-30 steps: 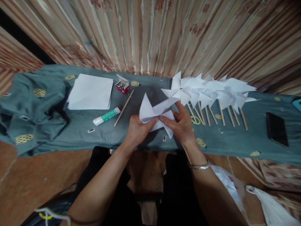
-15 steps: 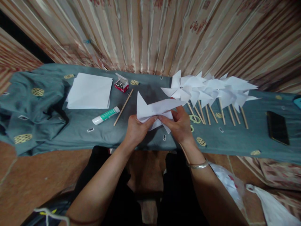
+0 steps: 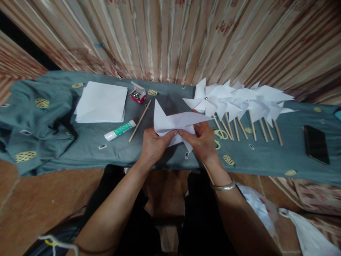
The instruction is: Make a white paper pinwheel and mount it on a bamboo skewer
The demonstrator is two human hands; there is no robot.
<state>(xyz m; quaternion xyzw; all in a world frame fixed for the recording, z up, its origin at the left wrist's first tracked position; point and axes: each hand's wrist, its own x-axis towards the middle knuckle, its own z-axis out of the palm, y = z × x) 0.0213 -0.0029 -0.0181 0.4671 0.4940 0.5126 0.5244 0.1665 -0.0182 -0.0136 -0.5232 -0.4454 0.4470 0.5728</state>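
A white paper pinwheel, its pointed blades sticking out up and to the right, is held above the cloth in both hands. My left hand grips its lower left side, thumb pressed near the centre. From the right, my right hand pinches it too, with its thumb meeting the left one at the middle. The fingers behind the paper are hidden. A thin wooden stick lies left of my left hand, beside a glue stick. Pale green scissors lie partly hidden behind my right hand.
Finished paper pinwheels on wooden sticks lie overlapping at the back right. A stack of white paper and an open red box of metal pins sit at the left. A black phone lies far right on the green cloth.
The thumbs press at the middle of the paper, and the upper blades have shifted slightly, looking a little more raised. Both hands keep their hold.
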